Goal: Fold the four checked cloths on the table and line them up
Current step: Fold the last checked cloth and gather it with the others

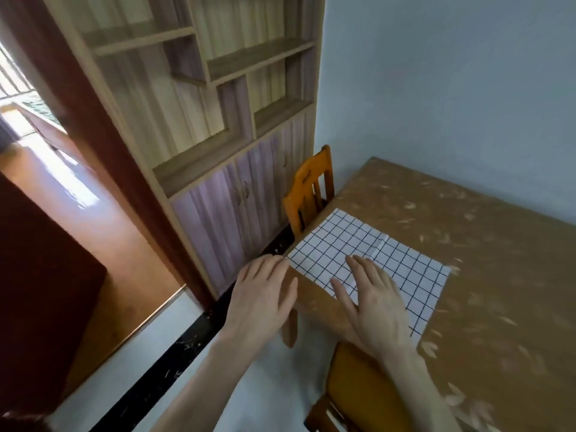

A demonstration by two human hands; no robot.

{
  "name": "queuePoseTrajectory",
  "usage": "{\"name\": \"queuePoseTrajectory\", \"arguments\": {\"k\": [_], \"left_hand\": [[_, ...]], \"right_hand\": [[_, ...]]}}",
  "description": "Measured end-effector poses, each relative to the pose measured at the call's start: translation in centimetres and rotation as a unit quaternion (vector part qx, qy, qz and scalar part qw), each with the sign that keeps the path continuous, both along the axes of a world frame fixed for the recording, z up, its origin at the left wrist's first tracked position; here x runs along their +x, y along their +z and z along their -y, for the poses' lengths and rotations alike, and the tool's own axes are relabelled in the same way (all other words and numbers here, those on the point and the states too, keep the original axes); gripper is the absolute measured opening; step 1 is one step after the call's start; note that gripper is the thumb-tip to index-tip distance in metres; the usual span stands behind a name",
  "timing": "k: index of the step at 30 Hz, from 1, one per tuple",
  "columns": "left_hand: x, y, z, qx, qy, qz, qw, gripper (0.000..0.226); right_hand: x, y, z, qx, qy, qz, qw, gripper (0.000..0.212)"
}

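At six o'clock on the worktop (467,244), flat open hands (265,294) (374,297) grip nothing; one cloth (367,254) seemingly part-folded, others unseen.

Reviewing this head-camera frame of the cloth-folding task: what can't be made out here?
- Other three cloths: only one checked cloth shows; the table is cut off by the right edge.
- Cloth under the right hand: the hand hides that near part.
- Left hand: at the table corner; motion blur hides whether its fingertips touch the cloth.
- Near chair: cut off by the bottom edge and partly hidden by the right forearm.
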State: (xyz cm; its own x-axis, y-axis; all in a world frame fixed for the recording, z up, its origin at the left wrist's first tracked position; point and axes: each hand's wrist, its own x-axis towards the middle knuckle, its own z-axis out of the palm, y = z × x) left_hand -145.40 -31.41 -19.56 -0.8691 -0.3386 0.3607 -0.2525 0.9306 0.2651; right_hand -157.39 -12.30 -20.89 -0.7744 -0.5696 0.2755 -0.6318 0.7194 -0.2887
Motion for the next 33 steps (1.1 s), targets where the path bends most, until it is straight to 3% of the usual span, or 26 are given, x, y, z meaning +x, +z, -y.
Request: {"name": "queuePoseTrajectory", "arguments": {"k": [6,15,24,27,33], "left_hand": [[-5.5,-2.2,5.7,0.027,-0.107,0.006,0.994,0.042],[-14.8,-6.8,5.5,0.065,-0.232,0.079,0.967,0.046],[-23.6,-13.8,2.7,0.071,-0.250,0.162,0.952,0.044],[-25.6,-16.6,1.9,0.068,-0.220,0.224,0.947,0.053],[-27.0,-22.3,1.4,0.026,-0.209,0.410,0.887,0.071]], "right_hand": [[-1.7,-2.7,3.1,0.015,-0.084,0.022,0.996,0.070],[-5.7,-7.6,3.4,0.033,-0.184,0.078,0.979,0.069],[-14.1,-14.4,3.1,0.018,-0.213,0.124,0.969,0.065],[-17.1,-16.9,2.7,0.024,-0.206,0.131,0.969,0.062],[-21.5,-22.2,1.9,0.066,-0.171,0.179,0.967,0.062]]}}
